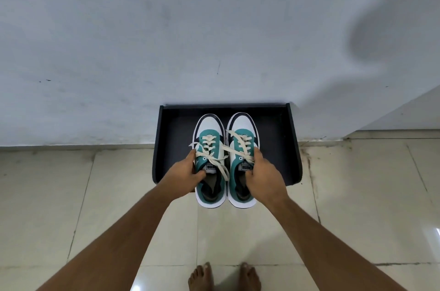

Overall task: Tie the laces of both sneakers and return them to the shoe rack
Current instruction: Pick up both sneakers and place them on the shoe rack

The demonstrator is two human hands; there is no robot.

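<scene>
Two teal-and-white sneakers with cream laces sit side by side over the black shoe rack [276, 138], toes toward the wall, heels jutting past its front edge. My left hand [185, 175] grips the left sneaker [210, 133] at its collar, thumb inside the opening. My right hand [263, 175] grips the right sneaker [242, 128] the same way. Loose lace ends lie across both tongues; whether they are knotted I cannot tell.
The rack stands against a pale scuffed wall [166, 40]. Beige floor tiles [71, 195] spread on both sides. My bare feet [223, 276] stand just behind the rack. A wall corner juts out at the right [404, 114].
</scene>
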